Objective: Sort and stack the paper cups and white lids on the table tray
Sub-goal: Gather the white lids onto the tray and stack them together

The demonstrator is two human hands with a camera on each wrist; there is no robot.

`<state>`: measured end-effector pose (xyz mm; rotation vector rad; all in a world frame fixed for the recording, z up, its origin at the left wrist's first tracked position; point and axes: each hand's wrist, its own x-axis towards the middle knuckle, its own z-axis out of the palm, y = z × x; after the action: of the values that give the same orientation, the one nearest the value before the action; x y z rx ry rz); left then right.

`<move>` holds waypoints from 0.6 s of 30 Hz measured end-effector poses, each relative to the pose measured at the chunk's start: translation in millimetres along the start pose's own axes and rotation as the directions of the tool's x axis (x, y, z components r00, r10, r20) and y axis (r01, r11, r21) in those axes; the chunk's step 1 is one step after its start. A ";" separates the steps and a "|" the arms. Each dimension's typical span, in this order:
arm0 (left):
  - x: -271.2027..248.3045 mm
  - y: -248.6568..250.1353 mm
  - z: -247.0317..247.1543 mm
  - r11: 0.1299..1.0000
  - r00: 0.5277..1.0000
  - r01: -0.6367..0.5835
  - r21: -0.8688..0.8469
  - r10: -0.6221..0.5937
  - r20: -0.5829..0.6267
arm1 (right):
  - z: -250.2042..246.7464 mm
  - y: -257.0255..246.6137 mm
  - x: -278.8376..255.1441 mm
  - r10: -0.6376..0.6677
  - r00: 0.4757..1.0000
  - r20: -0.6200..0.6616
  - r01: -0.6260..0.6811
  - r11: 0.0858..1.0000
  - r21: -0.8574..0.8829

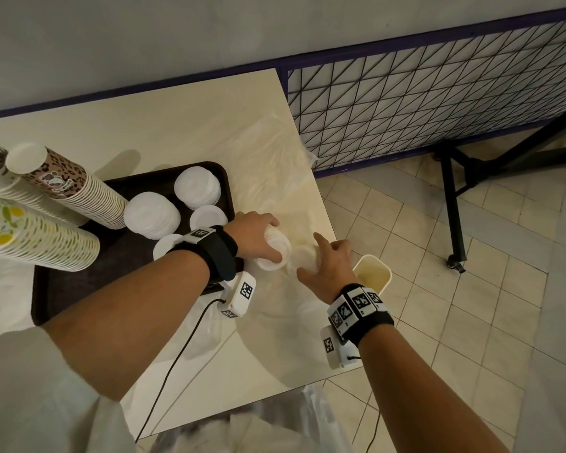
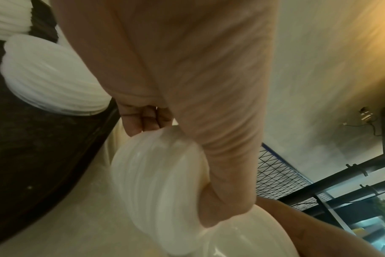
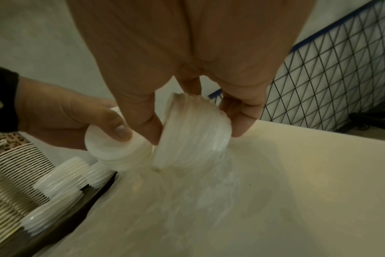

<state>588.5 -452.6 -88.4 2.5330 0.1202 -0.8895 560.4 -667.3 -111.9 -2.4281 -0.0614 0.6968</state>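
Two short stacks of white lids are in my hands, held over the worktop (image 1: 190, 119) just off the right edge of the dark tray (image 1: 79, 289). My left hand (image 1: 255, 237) has its grip curled round the left lid stack (image 3: 112, 153), thumb pressed on its flat face. My right hand (image 1: 330, 259) pinches the right lid stack (image 3: 193, 137) between thumb and fingers, with a clear plastic sleeve (image 3: 200, 191) trailing from it onto the worktop. On the tray already stand lid piles (image 1: 151, 214) and the leaning paper cup columns (image 1: 79, 194).

I judge the step in hand to be freeing these lids and merging them. To do it well I would hold the two stacks coaxial, rims facing the same way, nest them with light pressure, and keep the loose sleeve out from between them. Then I would set the joined stack flat on a tray pile, square so it does not lean.
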 end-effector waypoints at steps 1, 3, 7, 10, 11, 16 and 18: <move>-1.1 -0.9 1.6 1.000 1.000 -0.004 -0.009 0.004 -0.005 | -0.1 1.4 -0.4 0.008 1.000 0.014 -0.008 1.000 0.012; -3.9 -2.5 5.4 0.998 1.000 -0.014 -0.053 0.013 -0.016 | 0.9 4.6 -2.4 0.005 0.999 0.039 -0.005 1.000 0.005; -10.9 -2.4 12.8 0.988 0.999 -0.032 -0.150 0.027 -0.033 | 5.2 11.3 -7.4 -0.062 0.998 0.015 0.061 0.997 0.050; -17.5 -1.3 14.1 0.977 0.999 -0.027 -0.212 0.016 -0.050 | 3.7 12.0 -10.3 -0.103 0.995 0.015 0.100 0.985 0.142; -19.8 -1.7 14.2 0.969 0.999 -0.018 -0.245 0.006 -0.051 | 2.6 12.4 -10.8 -0.098 0.995 0.010 0.095 0.979 0.181; -45.1 -6.4 12.0 0.879 0.992 -0.041 -0.475 -0.023 -0.128 | -5.6 13.7 -17.5 -0.031 0.995 -0.097 0.063 0.933 0.353; -60.7 -10.8 11.7 0.803 0.983 -0.083 -0.590 -0.030 -0.179 | -12.2 11.7 -22.3 -0.013 0.990 -0.143 0.072 0.906 0.418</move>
<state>531.6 -444.1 -63.5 1.9992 0.3618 -0.4967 545.9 -688.0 -99.8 -2.0414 0.0847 0.4632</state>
